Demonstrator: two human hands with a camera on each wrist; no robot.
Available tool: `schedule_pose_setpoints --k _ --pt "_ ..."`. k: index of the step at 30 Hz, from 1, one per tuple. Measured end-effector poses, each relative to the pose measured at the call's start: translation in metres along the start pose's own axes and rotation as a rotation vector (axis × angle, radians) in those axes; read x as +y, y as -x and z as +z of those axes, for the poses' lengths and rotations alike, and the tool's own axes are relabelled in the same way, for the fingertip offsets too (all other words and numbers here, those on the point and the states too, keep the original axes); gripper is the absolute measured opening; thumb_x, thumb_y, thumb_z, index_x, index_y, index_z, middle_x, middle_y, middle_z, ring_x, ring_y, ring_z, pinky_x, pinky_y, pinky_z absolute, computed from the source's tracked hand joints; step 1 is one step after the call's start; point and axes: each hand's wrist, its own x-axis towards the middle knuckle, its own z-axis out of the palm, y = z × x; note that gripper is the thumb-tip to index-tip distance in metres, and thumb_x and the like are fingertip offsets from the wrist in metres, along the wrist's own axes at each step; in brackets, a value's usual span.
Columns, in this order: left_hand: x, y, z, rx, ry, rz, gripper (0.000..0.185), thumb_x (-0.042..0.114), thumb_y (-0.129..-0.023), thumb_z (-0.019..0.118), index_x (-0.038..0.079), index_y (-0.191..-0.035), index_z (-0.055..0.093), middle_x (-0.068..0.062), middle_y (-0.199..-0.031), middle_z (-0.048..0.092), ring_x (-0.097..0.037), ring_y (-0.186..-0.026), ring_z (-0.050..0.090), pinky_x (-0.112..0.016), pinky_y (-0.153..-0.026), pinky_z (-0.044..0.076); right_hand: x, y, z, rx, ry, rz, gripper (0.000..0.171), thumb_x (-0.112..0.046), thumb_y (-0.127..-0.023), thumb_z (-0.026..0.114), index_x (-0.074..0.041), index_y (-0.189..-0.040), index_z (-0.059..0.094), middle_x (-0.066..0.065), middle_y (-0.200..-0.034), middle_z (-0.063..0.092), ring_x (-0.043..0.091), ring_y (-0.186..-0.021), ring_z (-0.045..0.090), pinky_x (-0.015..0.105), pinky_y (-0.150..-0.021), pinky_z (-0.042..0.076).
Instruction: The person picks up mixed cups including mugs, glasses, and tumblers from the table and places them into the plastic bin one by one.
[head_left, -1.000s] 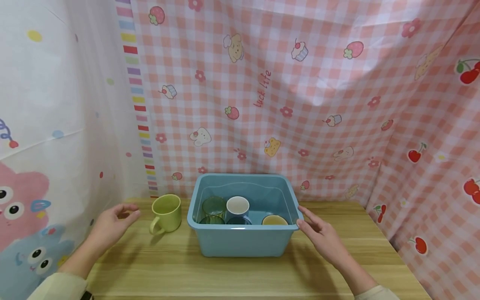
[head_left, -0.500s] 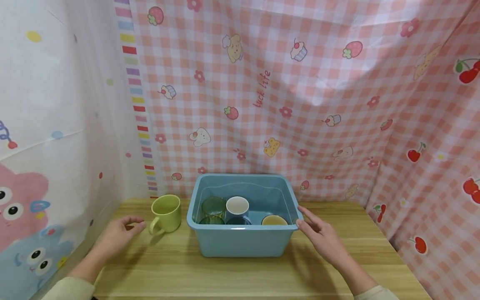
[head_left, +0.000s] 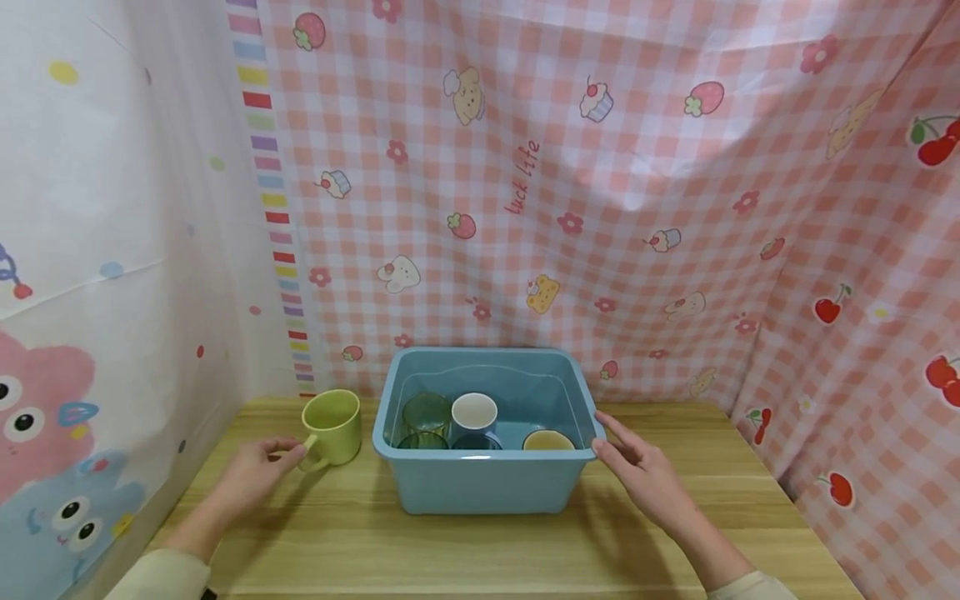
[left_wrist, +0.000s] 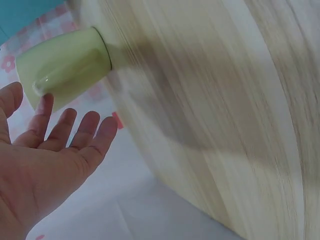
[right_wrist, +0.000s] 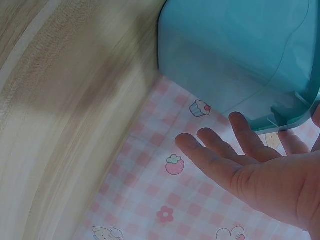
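The left hand (head_left: 251, 483), fingers spread, reached the mug (head_left: 332, 427) handle near the bench's (head_left: 480, 550) back-left corner. The right hand (head_left: 645, 471), fingers loosely spread, touched the tub's (head_left: 487, 487) right rim, seemingly steadying it.

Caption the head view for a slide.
Left hand reaches the green mug; right hand rests at the blue bin.

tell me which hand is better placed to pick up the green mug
Left. The left hand is open with its fingertips right at the handle of the green mug, while the right hand rests at the far side of the blue tub.
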Motion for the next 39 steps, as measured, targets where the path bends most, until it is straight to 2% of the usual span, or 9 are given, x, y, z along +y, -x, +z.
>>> schedule_pose_setpoints --k 17,21,24,28,31,33,35,38,39 --pt "0.004 -0.006 0.01 0.016 -0.059 -0.032 0.056 0.044 -0.11 0.058 -0.007 -0.133 0.065 -0.038 -0.14 0.062 -0.053 -0.125 0.063 -0.062 -0.097 0.058 -0.002 0.002 -0.001 -0.007 -0.024 -0.007 0.059 -0.045 -0.109 0.06 -0.025 -0.164 0.046 0.021 -0.143 0.069 0.034 -0.132 0.068 0.06 -0.113 0.052" --pt "0.005 -0.008 0.011 0.037 -0.093 -0.025 0.054 0.043 -0.107 0.062 -0.006 -0.13 0.066 -0.033 -0.122 0.072 -0.04 -0.104 0.069 -0.051 -0.084 0.059 -0.002 0.002 -0.001 -0.013 -0.025 -0.002 0.06 -0.046 -0.109 0.059 -0.026 -0.164 0.046 0.021 -0.145 0.068 0.034 -0.133 0.068 0.061 -0.113 0.051" --pt "0.005 -0.01 0.011 0.052 -0.113 -0.012 0.051 0.04 -0.106 0.064 -0.006 -0.127 0.067 -0.021 -0.102 0.075 -0.026 -0.085 0.063 -0.038 -0.072 0.053 -0.003 0.002 -0.001 -0.015 -0.03 0.0 0.06 -0.046 -0.109 0.059 -0.026 -0.164 0.045 0.021 -0.145 0.068 0.035 -0.133 0.068 0.061 -0.114 0.051" --pt "0.006 -0.009 0.012 0.054 -0.124 -0.008 0.048 0.037 -0.106 0.065 -0.006 -0.128 0.067 -0.005 -0.075 0.063 -0.017 -0.067 0.051 -0.031 -0.061 0.043 -0.003 0.002 -0.001 -0.011 -0.029 -0.003 0.059 -0.045 -0.109 0.06 -0.025 -0.164 0.046 0.021 -0.144 0.068 0.035 -0.132 0.068 0.06 -0.113 0.052" --pt "0.007 -0.008 0.012 0.048 -0.125 -0.019 0.046 0.036 -0.106 0.065 -0.004 -0.129 0.067 -0.001 -0.065 0.052 -0.015 -0.058 0.044 -0.03 -0.053 0.04 -0.003 0.002 -0.001 -0.007 -0.03 -0.009 0.059 -0.044 -0.109 0.06 -0.024 -0.163 0.047 0.022 -0.143 0.069 0.035 -0.132 0.068 0.06 -0.113 0.052" --pt "0.008 -0.008 0.011 0.064 -0.155 -0.011 0.045 0.034 -0.106 0.064 -0.004 -0.13 0.067 -0.01 -0.072 0.064 -0.019 -0.063 0.054 -0.036 -0.057 0.049 -0.003 0.002 -0.001 -0.006 -0.032 -0.013 0.059 -0.043 -0.109 0.06 -0.024 -0.163 0.047 0.022 -0.143 0.069 0.035 -0.132 0.068 0.06 -0.113 0.052" --pt "0.008 -0.009 0.009 0.078 -0.19 -0.006 0.044 0.032 -0.107 0.063 -0.004 -0.132 0.067 -0.024 -0.091 0.074 -0.031 -0.077 0.067 -0.047 -0.07 0.058 -0.003 0.002 -0.001 -0.005 -0.032 -0.014 0.059 -0.043 -0.109 0.06 -0.023 -0.163 0.047 0.022 -0.143 0.069 0.035 -0.132 0.068 0.06 -0.113 0.052" --pt "0.007 -0.011 0.007 0.11 -0.257 0.02 0.04 0.026 -0.107 0.063 -0.004 -0.133 0.068 -0.033 -0.125 0.072 -0.046 -0.105 0.07 -0.063 -0.089 0.056 -0.004 0.002 -0.001 -0.004 -0.029 -0.011 0.059 -0.044 -0.109 0.061 -0.024 -0.163 0.047 0.022 -0.143 0.069 0.035 -0.132 0.068 0.06 -0.113 0.052" --pt "0.007 -0.011 0.006 0.114 -0.27 0.02 0.038 0.025 -0.107 0.063 -0.003 -0.133 0.068 -0.033 -0.126 0.072 -0.047 -0.106 0.07 -0.063 -0.088 0.056 -0.004 0.002 -0.001 -0.005 -0.027 -0.009 0.059 -0.044 -0.109 0.06 -0.024 -0.163 0.047 0.022 -0.143 0.069 0.035 -0.132 0.068 0.06 -0.113 0.052"
